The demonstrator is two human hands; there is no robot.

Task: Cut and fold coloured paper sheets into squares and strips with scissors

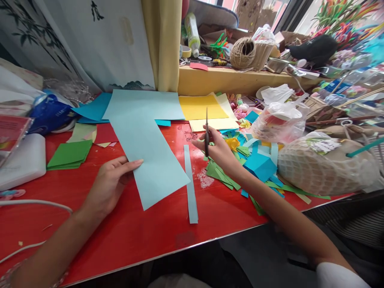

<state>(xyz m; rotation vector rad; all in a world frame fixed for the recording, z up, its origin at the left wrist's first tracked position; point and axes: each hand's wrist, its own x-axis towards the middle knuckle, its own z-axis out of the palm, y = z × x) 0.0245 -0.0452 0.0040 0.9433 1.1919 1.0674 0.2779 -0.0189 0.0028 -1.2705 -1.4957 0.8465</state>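
Observation:
My left hand (111,182) pinches the left edge of a light blue sheet of paper (157,168) between thumb and fingers, tilted over the table. Behind it lies more light blue paper (168,105); where one ends and the other begins is hard to see. In my right hand (220,152) is a pair of scissors (207,136), blades pointing up and away, apart from the paper. A narrow light blue paper strip (191,192) lies on the table just right of the held sheet, its middle close to the sheet's corner.
On the red table (168,236), green squares (69,154) are stacked at left and yellow paper (207,107) lies at the back. Right of my hand are green and blue scraps (259,164), a plastic bag (279,116) and a netted bundle (324,164). Twine (240,54) sits on the ledge.

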